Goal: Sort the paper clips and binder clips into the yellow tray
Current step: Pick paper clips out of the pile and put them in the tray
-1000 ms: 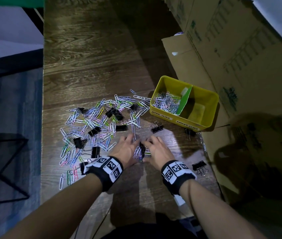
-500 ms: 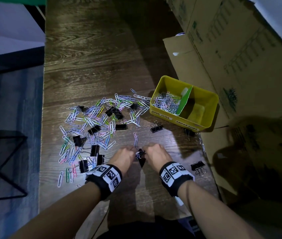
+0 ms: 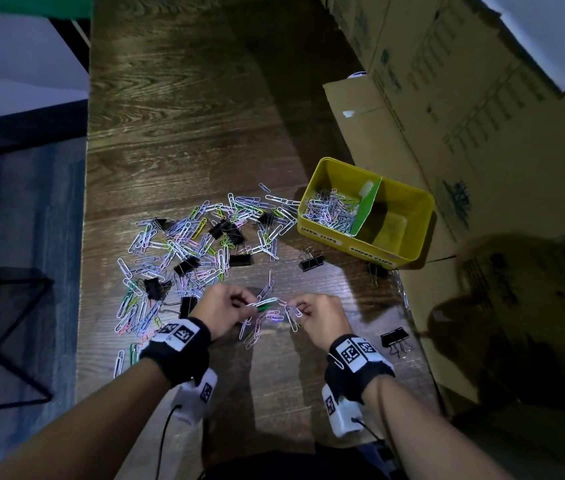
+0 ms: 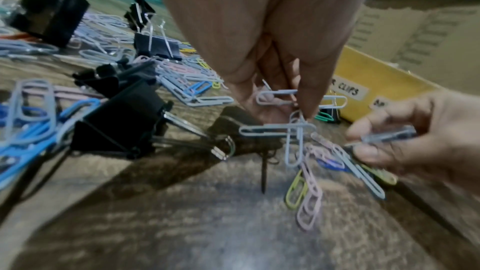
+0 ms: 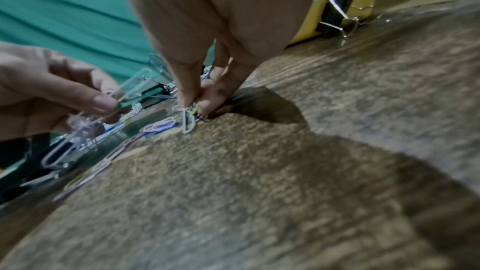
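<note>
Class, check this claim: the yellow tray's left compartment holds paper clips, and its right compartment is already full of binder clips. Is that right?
Not quite. The head view shows paper clips in the left compartment of the yellow tray, but the right compartment holds no binder clips; binder clips lie on the table outside it.

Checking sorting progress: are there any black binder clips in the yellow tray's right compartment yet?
No: in the head view the yellow plastic tray's right compartment shows only bare floor, while black metal binder clips lie on the wooden table.

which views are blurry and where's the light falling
Head view: sharp, a bright pool on the table around the hands, cardboard boxes dim. Left wrist view: right hand and foreground smeared. Right wrist view: left hand and its paper clips motion-blurred.
</note>
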A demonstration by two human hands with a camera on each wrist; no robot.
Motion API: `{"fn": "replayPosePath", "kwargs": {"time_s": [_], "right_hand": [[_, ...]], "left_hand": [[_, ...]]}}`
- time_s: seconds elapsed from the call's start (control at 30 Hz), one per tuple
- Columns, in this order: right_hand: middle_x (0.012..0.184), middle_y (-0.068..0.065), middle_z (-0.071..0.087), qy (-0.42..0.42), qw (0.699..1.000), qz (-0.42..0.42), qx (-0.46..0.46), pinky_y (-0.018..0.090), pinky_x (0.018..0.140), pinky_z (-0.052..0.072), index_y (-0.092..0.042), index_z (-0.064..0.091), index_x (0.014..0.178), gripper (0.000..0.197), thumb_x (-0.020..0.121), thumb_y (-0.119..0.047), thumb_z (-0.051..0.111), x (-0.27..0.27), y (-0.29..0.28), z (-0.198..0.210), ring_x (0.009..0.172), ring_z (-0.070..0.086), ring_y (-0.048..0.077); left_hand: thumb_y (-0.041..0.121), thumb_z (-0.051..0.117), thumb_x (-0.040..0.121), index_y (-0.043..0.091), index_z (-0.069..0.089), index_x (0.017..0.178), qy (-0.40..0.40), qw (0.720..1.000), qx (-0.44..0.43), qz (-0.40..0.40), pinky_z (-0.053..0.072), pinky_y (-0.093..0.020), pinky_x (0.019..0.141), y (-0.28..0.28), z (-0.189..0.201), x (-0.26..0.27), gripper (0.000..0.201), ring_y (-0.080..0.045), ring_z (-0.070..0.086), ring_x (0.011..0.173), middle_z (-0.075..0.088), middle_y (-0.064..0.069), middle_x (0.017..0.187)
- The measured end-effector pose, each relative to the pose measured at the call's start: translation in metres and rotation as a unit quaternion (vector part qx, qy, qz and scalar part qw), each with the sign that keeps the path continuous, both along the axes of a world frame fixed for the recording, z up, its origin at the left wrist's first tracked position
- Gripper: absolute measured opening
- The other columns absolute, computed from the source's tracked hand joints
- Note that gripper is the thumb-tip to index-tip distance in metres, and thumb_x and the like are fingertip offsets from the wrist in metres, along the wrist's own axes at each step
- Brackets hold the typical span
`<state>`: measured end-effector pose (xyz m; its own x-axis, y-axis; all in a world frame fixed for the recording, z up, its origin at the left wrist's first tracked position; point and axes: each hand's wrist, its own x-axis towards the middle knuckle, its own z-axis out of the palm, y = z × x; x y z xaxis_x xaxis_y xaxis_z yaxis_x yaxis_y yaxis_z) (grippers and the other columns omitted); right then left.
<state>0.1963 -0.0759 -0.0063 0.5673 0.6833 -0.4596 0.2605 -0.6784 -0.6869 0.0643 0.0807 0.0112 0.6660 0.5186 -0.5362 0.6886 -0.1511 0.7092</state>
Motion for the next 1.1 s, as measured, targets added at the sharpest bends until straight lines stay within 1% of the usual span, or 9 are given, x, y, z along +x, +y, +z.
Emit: {"fn": "replayPosePath", "kwargs": {"time_s": [0.17, 0.27, 0.33, 0.43, 0.6, 0.77, 0.87, 0.97, 1.1], "right_hand": [[0.079, -0.013, 0.070, 0.077, 0.993, -0.071, 0.048, 0.015, 0.074, 0.050, -0.033, 0.073, 0.077, 0.035, 0.074, 0.002, 0.075, 0.007, -0.007, -0.005, 0.071, 0.062, -0.002], [0.066, -0.023, 0.068, 0.132, 0.975, -0.143, 0.109, 0.013, 0.075, 0.050, -0.034, 0.069, 0.070, 0.033, 0.073, -0.002, 0.078, 0.013, -0.009, 0.000, 0.069, 0.063, -0.009], [0.075, -0.017, 0.071, 0.147, 0.962, -0.180, 0.144, 0.016, 0.077, 0.053, -0.030, 0.072, 0.073, 0.028, 0.072, -0.003, 0.078, 0.018, -0.010, 0.008, 0.076, 0.067, -0.003], [0.086, -0.004, 0.074, 0.148, 0.946, -0.219, 0.187, 0.028, 0.083, 0.055, -0.027, 0.075, 0.074, 0.022, 0.071, -0.006, 0.080, 0.026, -0.007, 0.023, 0.085, 0.070, 0.010], [0.086, -0.002, 0.075, 0.160, 0.918, -0.266, 0.248, 0.035, 0.085, 0.055, -0.025, 0.077, 0.078, 0.018, 0.070, -0.010, 0.080, 0.041, 0.002, 0.052, 0.088, 0.070, 0.014], [0.077, -0.012, 0.074, 0.147, 0.895, -0.283, 0.313, 0.018, 0.069, 0.055, -0.015, 0.074, 0.082, 0.018, 0.073, 0.001, 0.075, 0.063, 0.015, 0.081, 0.078, 0.068, 0.004], [0.076, -0.012, 0.074, 0.126, 0.897, -0.285, 0.314, 0.018, 0.069, 0.055, -0.013, 0.073, 0.087, 0.020, 0.073, 0.002, 0.075, 0.085, 0.023, 0.093, 0.075, 0.068, 0.004], [0.084, -0.006, 0.072, 0.064, 0.920, -0.253, 0.294, 0.016, 0.069, 0.054, -0.012, 0.071, 0.096, 0.025, 0.075, 0.000, 0.075, 0.111, 0.031, 0.104, 0.072, 0.067, 0.001], [0.095, 0.005, 0.071, 0.003, 0.957, -0.197, 0.212, 0.023, 0.080, 0.055, -0.008, 0.072, 0.098, 0.021, 0.077, -0.005, 0.074, 0.144, 0.053, 0.107, 0.080, 0.066, 0.009]], "left_hand": [[0.002, 0.076, 0.070, 0.009, 0.068, 0.073, -0.068, 0.993, -0.061, 0.069, 0.048, -0.014, 0.056, 0.013, 0.031, 0.010, 0.011, 0.000, 0.057, 0.051, 0.068, 0.000, 0.067], [0.008, 0.078, 0.068, 0.008, 0.070, 0.076, -0.094, 0.991, -0.081, 0.052, 0.050, -0.026, 0.066, 0.024, 0.055, 0.027, 0.011, -0.013, 0.057, 0.061, 0.067, -0.002, 0.069], [0.010, 0.079, 0.065, 0.012, 0.070, 0.074, -0.129, 0.987, -0.089, 0.046, 0.051, -0.030, 0.066, 0.032, 0.070, 0.044, 0.013, -0.017, 0.055, 0.061, 0.065, -0.002, 0.065], [0.007, 0.077, 0.063, 0.013, 0.069, 0.072, -0.207, 0.970, -0.111, 0.054, 0.052, -0.020, 0.055, 0.038, 0.096, 0.080, 0.014, -0.009, 0.058, 0.054, 0.067, 0.002, 0.059], [-0.007, 0.070, 0.072, 0.007, 0.066, 0.075, -0.280, 0.944, -0.157, 0.075, 0.054, -0.022, 0.056, 0.042, 0.122, 0.156, 0.015, -0.011, 0.062, 0.055, 0.068, 0.000, 0.062], [-0.003, 0.073, 0.072, 0.008, 0.065, 0.073, -0.203, 0.974, -0.084, 0.059, 0.056, -0.029, 0.060, 0.035, 0.094, 0.207, 0.013, -0.013, 0.061, 0.055, 0.064, -0.009, 0.069], [0.017, 0.074, 0.076, 0.016, 0.071, 0.088, -0.071, 0.989, 0.078, -0.099, 0.053, -0.028, 0.083, 0.033, 0.068, 0.212, 0.012, -0.014, 0.065, 0.078, 0.071, -0.003, 0.085], [0.021, 0.064, 0.083, 0.021, 0.069, 0.107, -0.028, 0.953, 0.172, -0.248, 0.042, -0.020, 0.085, 0.033, 0.066, 0.207, 0.024, -0.017, 0.061, 0.095, 0.070, -0.001, 0.101], [0.018, 0.059, 0.087, 0.023, 0.071, 0.099, -0.084, 0.965, 0.164, -0.186, 0.044, -0.018, 0.080, 0.039, 0.072, 0.189, 0.018, -0.011, 0.062, 0.083, 0.070, 0.003, 0.089]]}}
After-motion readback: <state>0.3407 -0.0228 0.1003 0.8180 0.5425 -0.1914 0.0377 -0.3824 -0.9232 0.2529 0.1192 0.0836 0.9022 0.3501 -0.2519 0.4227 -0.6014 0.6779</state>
